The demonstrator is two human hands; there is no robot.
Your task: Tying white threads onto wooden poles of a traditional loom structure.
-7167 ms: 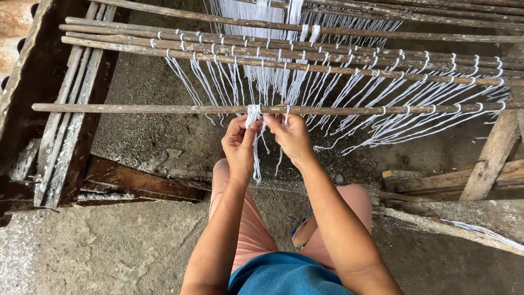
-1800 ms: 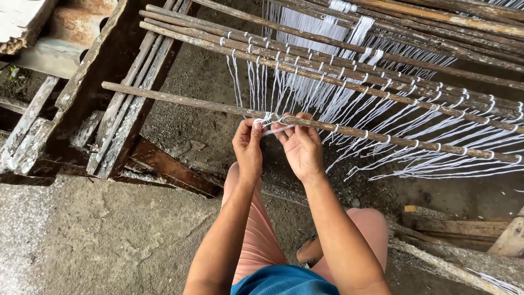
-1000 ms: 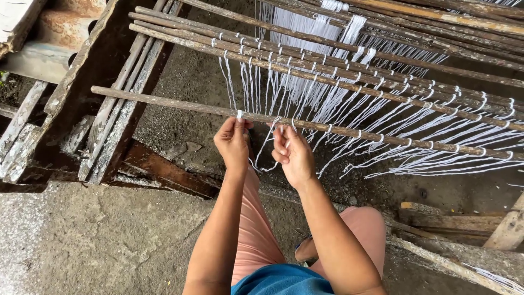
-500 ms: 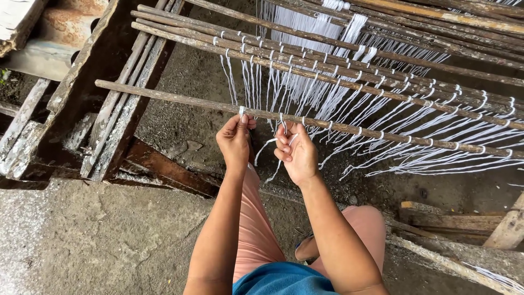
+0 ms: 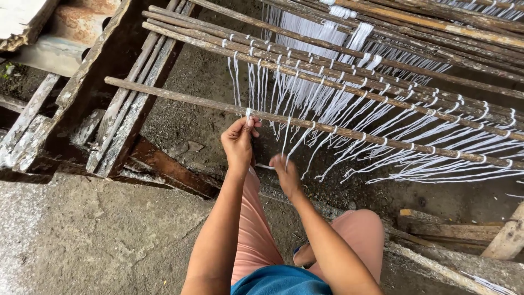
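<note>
My left hand (image 5: 238, 143) is raised to a long wooden rod (image 5: 174, 98) and pinches a white string (image 5: 248, 113) looped over it. My right hand (image 5: 284, 172) sits lower and to the right, fingers closed on the loose end of that white string, pulled taut between both hands. Many more white strings (image 5: 349, 104) hang from this rod and from several parallel rods (image 5: 284, 54) behind it. My legs in pink shorts (image 5: 252, 229) are below.
A weathered wooden frame (image 5: 117, 93) with slats stands at the left. Rough concrete floor (image 5: 93, 240) lies at lower left, and dark ground under the rods. Loose planks (image 5: 453, 229) lie at lower right.
My right hand has dropped down and away from the rod, drawing the string end with it. My left hand stays at the rod. The view shifted slightly.
</note>
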